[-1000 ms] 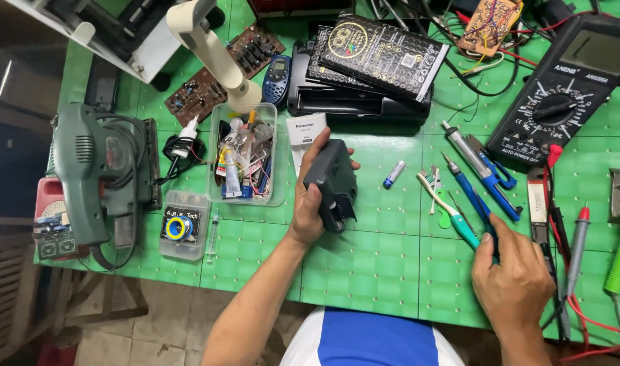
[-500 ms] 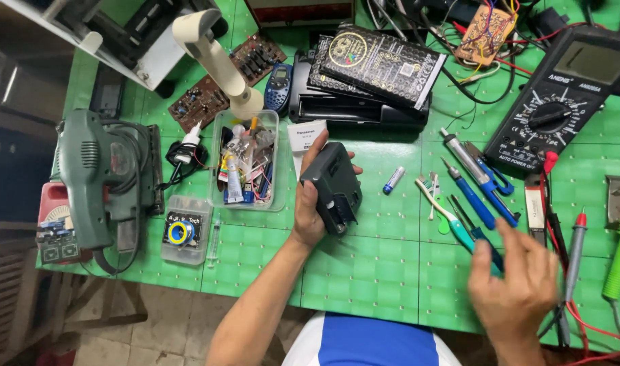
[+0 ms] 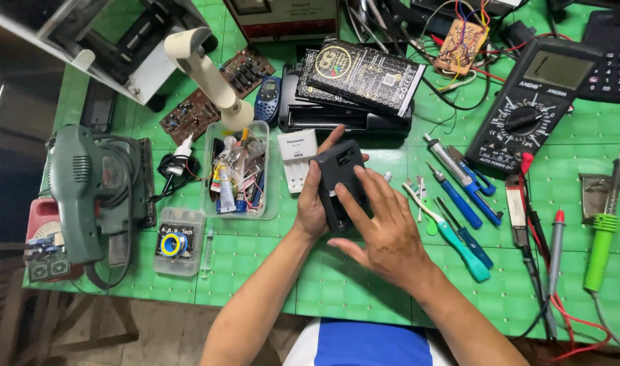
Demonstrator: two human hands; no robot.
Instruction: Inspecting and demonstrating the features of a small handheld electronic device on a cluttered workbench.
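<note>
My left hand grips a black box-shaped plug adapter and holds it just above the green cutting mat. My right hand lies over the adapter's lower right side, fingers spread and touching its face, with nothing in its grasp. The adapter's lower end is hidden under those fingers.
A clear tub of small parts and a white charger sit left of the hands. Screwdrivers, a multimeter and a green soldering iron lie to the right. A green power sander is at the far left, and black devices are stacked behind.
My right hand left the tools at the lower right and moved left onto the adapter. The left hand kept hold of the adapter in about the same spot.
</note>
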